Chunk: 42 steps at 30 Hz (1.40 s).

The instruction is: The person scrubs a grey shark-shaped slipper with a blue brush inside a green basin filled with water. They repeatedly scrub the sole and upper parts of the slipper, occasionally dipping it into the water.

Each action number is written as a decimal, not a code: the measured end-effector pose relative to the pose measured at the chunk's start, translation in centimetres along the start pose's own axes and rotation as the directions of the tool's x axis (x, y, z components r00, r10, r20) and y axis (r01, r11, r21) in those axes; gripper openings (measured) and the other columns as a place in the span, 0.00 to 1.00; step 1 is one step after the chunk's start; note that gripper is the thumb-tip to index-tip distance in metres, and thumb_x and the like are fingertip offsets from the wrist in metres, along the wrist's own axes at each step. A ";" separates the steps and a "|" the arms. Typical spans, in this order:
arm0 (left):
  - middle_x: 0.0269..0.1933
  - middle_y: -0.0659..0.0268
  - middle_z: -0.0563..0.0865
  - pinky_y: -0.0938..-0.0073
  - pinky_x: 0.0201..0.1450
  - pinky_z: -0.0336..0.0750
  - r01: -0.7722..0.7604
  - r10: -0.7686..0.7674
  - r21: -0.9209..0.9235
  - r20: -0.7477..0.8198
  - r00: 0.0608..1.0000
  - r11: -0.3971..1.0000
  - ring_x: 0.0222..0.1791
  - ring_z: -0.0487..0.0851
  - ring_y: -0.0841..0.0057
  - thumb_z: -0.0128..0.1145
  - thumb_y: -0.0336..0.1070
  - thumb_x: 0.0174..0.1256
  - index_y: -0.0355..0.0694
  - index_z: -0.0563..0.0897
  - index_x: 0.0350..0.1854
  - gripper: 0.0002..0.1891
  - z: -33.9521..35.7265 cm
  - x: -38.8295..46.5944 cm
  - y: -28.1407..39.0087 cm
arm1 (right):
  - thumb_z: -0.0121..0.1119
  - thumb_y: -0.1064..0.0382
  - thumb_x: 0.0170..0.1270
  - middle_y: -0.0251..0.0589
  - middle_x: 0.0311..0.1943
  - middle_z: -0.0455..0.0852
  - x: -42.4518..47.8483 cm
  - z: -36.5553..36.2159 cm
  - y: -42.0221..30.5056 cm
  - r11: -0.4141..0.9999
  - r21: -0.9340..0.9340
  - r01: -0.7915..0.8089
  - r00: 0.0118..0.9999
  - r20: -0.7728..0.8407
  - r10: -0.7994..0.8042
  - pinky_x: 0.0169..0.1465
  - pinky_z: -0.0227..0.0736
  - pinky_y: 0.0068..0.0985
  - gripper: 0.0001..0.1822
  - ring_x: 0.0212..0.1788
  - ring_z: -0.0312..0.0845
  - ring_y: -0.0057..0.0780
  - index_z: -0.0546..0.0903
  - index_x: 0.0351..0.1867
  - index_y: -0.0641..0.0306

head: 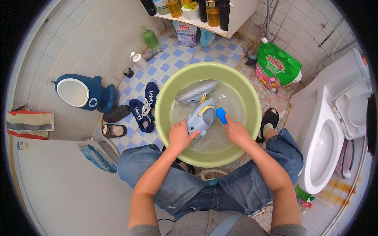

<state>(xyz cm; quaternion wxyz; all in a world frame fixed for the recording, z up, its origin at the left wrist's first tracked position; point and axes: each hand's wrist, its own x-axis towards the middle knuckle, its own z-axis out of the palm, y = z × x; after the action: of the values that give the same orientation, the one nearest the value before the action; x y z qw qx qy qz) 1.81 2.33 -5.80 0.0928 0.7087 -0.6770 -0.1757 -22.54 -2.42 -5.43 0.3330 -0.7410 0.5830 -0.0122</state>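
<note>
A large green plastic basin (208, 160) holds soapy-looking water between my knees. My left hand (180, 137) grips the near end of a grey clog (198, 121) shaped like a shark, with a yellow strap. A matching grey clog (189, 91) lies on its side in the water behind it. In my right hand (237, 129) is a small brush with a blue head (221, 115), held just to the right of the clog's opening. The brush's bristles and most of its handle are hidden.
Blue canvas shoes (142, 115) stand left of the basin, near a dark clog (113, 130). A white toilet (322, 153) is at the right. A green detergent pouch (276, 63), pump bottles (138, 60) and a loaded shelf (233, 17) stand beyond the basin.
</note>
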 end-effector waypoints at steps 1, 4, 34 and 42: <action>0.37 0.48 0.82 0.56 0.42 0.75 -0.016 0.015 -0.020 -0.041 0.999 1.000 0.38 0.80 0.51 0.71 0.56 0.44 0.32 0.75 0.48 0.36 -0.1 -0.1 0.2 | 0.49 0.60 0.69 0.62 0.31 0.82 -0.6 -0.8 -1.0 1.000 0.004 0.007 1.000 -0.025 -0.006 0.42 0.72 0.49 0.27 0.35 0.78 0.60 0.62 0.68 0.63; 0.35 0.49 0.83 0.58 0.40 0.76 -0.060 0.060 0.005 -0.058 0.997 0.998 0.37 0.80 0.53 0.72 0.56 0.43 0.32 0.77 0.41 0.33 -0.5 0.2 1.0 | 0.48 0.59 0.70 0.60 0.32 0.81 -2.2 -2.0 -3.9 0.994 -0.017 0.110 0.990 -0.090 -0.112 0.42 0.73 0.48 0.26 0.34 0.78 0.59 0.63 0.68 0.58; 0.25 0.48 0.83 0.58 0.32 0.77 -0.163 0.164 -0.038 0.001 0.987 0.986 0.27 0.83 0.51 0.72 0.55 0.43 0.29 0.73 0.37 0.33 0.5 0.9 2.3 | 0.48 0.67 0.62 0.51 0.33 0.84 -2.7 0.9 -5.8 0.938 -0.257 0.233 0.966 -0.053 -0.254 0.33 0.78 0.44 0.30 0.29 0.83 0.48 0.63 0.68 0.58; 0.29 0.46 0.82 0.58 0.36 0.77 -0.260 0.260 0.002 0.010 0.966 0.966 0.32 0.83 0.50 0.73 0.52 0.43 0.27 0.73 0.40 0.33 0.3 0.6 3.0 | 0.47 0.66 0.63 0.57 0.34 0.85 1.0 -3.0 -3.1 0.987 -0.145 0.076 0.995 -0.050 -0.084 0.35 0.77 0.48 0.29 0.32 0.83 0.53 0.63 0.68 0.60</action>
<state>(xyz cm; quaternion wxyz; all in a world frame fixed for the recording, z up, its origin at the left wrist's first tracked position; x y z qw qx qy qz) -1.05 1.53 -5.07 0.1106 0.6132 -0.7647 -0.1642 -20.77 -4.41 -1.89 0.2618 -0.7851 0.5613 -0.0046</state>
